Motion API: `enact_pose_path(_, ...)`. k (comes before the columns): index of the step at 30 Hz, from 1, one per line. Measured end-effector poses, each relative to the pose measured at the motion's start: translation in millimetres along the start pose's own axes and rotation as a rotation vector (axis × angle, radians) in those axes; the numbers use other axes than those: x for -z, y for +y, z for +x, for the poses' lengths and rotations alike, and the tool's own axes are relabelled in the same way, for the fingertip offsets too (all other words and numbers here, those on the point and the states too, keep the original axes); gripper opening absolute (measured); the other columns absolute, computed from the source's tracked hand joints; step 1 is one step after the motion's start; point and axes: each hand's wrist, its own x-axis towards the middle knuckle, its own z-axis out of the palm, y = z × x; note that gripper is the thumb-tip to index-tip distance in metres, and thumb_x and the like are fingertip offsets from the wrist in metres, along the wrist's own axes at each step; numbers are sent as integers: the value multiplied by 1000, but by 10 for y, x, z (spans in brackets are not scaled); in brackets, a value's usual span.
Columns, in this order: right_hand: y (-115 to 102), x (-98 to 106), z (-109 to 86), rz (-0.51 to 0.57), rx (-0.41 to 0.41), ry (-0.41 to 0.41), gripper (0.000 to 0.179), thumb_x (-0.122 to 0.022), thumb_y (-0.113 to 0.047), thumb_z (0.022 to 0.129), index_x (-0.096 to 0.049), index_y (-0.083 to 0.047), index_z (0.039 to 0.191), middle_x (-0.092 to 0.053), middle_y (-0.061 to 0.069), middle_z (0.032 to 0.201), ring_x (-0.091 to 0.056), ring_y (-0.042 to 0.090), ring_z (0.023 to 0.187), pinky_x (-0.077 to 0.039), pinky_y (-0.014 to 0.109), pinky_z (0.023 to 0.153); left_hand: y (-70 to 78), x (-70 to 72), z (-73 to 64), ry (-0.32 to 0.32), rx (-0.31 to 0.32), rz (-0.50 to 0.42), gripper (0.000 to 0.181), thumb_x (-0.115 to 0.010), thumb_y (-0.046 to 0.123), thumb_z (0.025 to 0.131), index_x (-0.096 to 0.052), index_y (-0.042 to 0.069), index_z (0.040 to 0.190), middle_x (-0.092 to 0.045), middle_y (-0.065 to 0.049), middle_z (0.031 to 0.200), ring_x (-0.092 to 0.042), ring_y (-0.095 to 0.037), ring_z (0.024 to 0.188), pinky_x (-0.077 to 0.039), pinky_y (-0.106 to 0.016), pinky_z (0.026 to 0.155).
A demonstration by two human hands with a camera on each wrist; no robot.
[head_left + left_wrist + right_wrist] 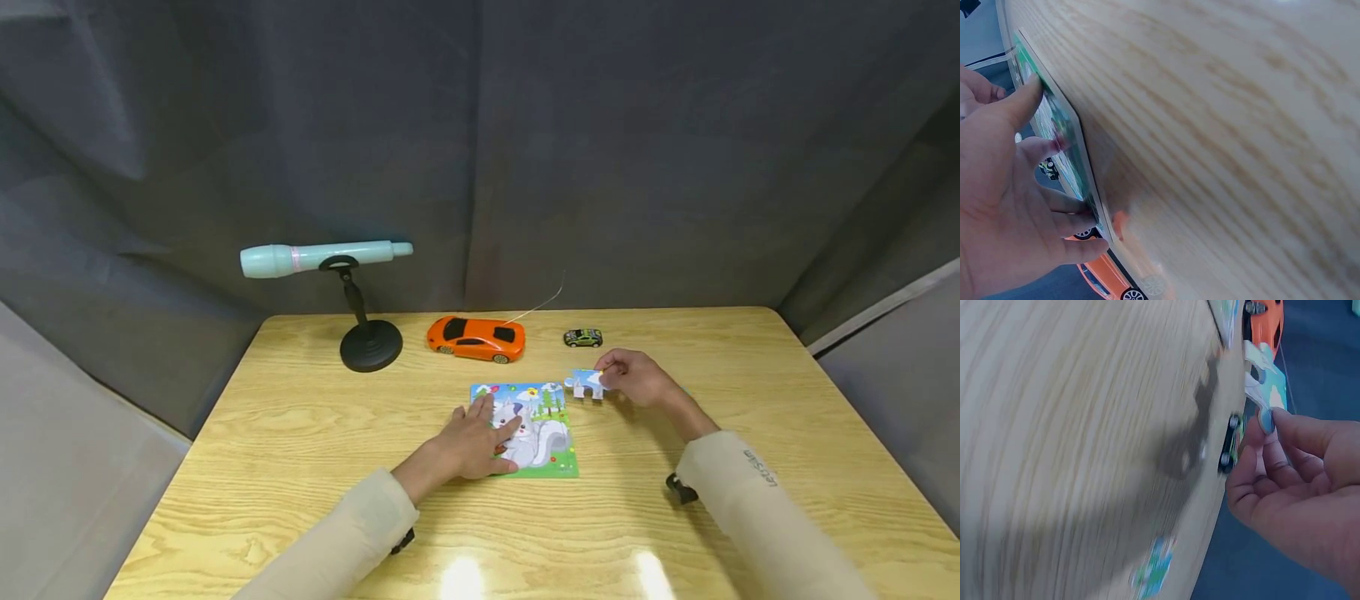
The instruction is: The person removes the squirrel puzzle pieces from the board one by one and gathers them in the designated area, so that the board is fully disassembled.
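Observation:
A squirrel picture puzzle board point(551, 454) with a green border lies on the table. My left hand point(474, 439) rests on its left side with fingers spread, and in the left wrist view the fingertips touch the board's face. My right hand point(636, 377) pinches a blue and white puzzle piece point(587, 383) between thumb and fingers, just off the board's upper right corner. From the right wrist view, the piece point(1272, 384) is above the table and casts a shadow. Another puzzle piece point(1152, 570), green and blue, lies on the table below the right hand.
Behind the board stands an orange toy car point(480, 339) with a thin wire rising from it. A small green toy car point(583, 337) is to its right. At the back left, a light blue toy microphone point(330, 257) sits on a black stand point(371, 345). Dark curtains hang behind.

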Motion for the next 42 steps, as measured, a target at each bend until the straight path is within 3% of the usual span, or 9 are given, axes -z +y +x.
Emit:
enact_pose_path(9, 188, 227, -92, -82, -76, 47, 17, -53, -4, 95, -57, 7, 107, -56, 14, 91, -49, 19, 78, -44, 31, 65, -17, 3, -1, 5, -2, -2, 73, -47, 62, 89, -19, 34, 151, -9, -23, 158, -11, -35, 147, -22, -55, 115)
enact_pose_path(23, 420, 312, -77, -265, -140, 112, 13, -57, -6, 91, -65, 1, 98, -63, 12, 85, -54, 17, 74, -44, 27, 62, -2, 0, 9, 1, -5, -1, 74, -46, 63, 89, -19, 34, 151, -10, -23, 158, -10, -35, 147, -22, -54, 115)
enact_pose_path(35, 469, 257, -67, -319, -136, 140, 15, -58, -7, 91, -65, 3, 100, -65, 13, 86, -55, 16, 72, -44, 27, 60, 12, -3, 6, 0, -12, -18, 74, -47, 62, 89, -19, 34, 151, -9, -22, 158, -9, -35, 148, -21, -54, 116)
enact_pose_path(42, 394, 200, 6, -322, -66, 167, 22, -56, -16, 95, -65, 0, 107, -66, 17, 98, -61, 25, 85, -50, 38, 71, -8, -2, 0, -6, -5, 6, 74, -46, 63, 89, -18, 35, 152, -9, -22, 158, -10, -35, 148, -21, -54, 116)
